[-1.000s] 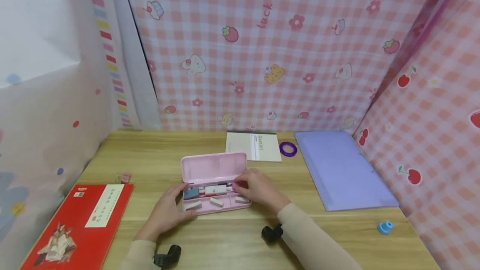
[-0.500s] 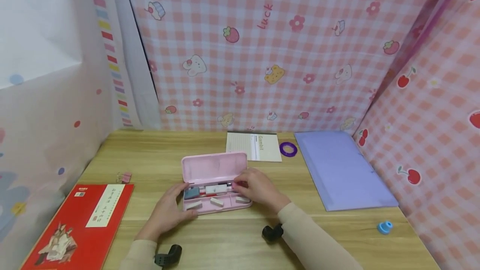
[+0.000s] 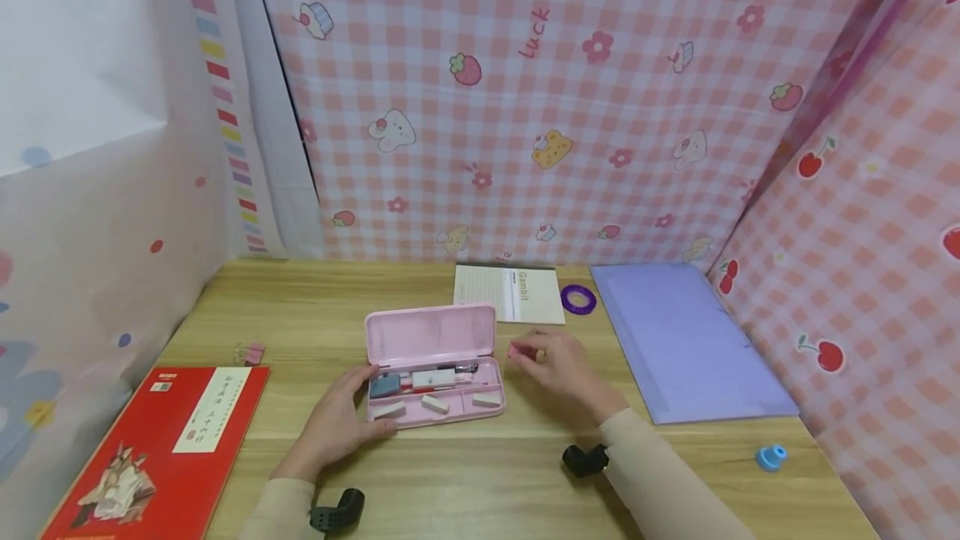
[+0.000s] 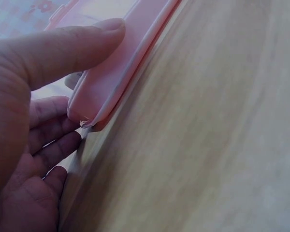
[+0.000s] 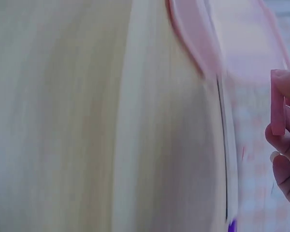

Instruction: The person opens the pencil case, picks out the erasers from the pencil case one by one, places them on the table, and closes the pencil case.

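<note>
Pink case lies open on the wooden table, centre, lid up on the far side. Head view: left hand holds the case's near-left corner, thumb along the left end, fingers on the near edge. Right hand is just right of the case, off it, pinching a small pink eraser between thumb and fingertips. Erasers and pens sit in the case tray. Red book near left, notebook and purple ring far, purple folder right, blue cap near right.

Left wrist view: thumb rests on the case rim, fingers curl under its corner.

Right wrist view, blurred: fingertips pinch the eraser upright, case lid beyond.
</note>
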{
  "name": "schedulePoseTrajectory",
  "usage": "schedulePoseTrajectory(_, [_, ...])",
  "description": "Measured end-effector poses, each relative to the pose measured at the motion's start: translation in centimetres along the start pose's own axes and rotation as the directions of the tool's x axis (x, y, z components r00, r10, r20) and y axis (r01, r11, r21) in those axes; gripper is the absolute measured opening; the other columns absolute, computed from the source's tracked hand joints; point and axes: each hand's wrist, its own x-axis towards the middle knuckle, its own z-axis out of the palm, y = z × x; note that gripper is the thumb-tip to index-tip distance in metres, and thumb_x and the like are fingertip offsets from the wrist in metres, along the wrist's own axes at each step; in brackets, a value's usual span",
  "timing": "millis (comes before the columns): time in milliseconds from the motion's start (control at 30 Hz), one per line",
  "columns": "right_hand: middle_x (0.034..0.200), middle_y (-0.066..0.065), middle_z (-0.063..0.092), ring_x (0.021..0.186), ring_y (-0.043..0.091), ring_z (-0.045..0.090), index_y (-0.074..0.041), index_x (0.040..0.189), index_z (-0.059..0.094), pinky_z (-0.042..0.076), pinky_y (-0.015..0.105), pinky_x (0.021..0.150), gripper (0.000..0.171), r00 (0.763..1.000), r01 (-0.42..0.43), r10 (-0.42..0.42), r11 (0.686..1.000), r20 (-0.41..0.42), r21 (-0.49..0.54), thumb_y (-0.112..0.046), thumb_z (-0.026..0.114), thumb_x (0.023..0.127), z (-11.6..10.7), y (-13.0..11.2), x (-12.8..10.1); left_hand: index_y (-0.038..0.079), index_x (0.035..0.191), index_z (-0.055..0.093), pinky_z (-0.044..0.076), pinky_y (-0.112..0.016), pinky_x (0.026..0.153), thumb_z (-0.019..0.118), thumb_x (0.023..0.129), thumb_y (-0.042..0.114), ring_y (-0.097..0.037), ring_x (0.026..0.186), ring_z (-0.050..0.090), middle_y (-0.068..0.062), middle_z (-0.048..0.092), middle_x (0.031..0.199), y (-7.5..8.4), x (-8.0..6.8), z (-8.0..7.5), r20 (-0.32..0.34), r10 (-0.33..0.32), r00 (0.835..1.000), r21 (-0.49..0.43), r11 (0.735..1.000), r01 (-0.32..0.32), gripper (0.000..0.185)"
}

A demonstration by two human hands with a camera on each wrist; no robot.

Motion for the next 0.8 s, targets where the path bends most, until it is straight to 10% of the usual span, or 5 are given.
schedulePoseTrajectory(333, [0.088,-0.007,0.065,0.080,0.010,0.060,-0.013,0.097,0.076,0.054,0.031,0.072,0.018,0.992,-0.107,0.099,0.990,-0.079,-0.097,-0.027,0.073,0.086,-2.1,6.7,-2.4,0.004,0.144,0.040,0.028,-0.058,0.109,0.085,0.064,0.052,-0.040,0.135,0.033,-0.020,0.038,0.147,0.2,0.0,-0.1,0.000,-0.009,1.000,0.006,1.000,0.009,0.103])
schedulePoseTrajectory(800, [0.088,-0.006,0.065,0.081,0.011,0.059,-0.016,0.099,0.076,0.052,0.034,0.074,0.019,0.987,-0.158,0.160,0.978,0.007,-0.139,-0.030,0.071,0.088,-3.0,8.4,-2.3,0.005,0.143,0.041,0.029,-0.057,0.109,0.084,0.063,0.054,-0.039,0.135,0.034,-0.020,0.039,0.147,0.1,0.0,0.0,-0.004,-0.009,1.000,-0.006,1.000,0.009,0.103])
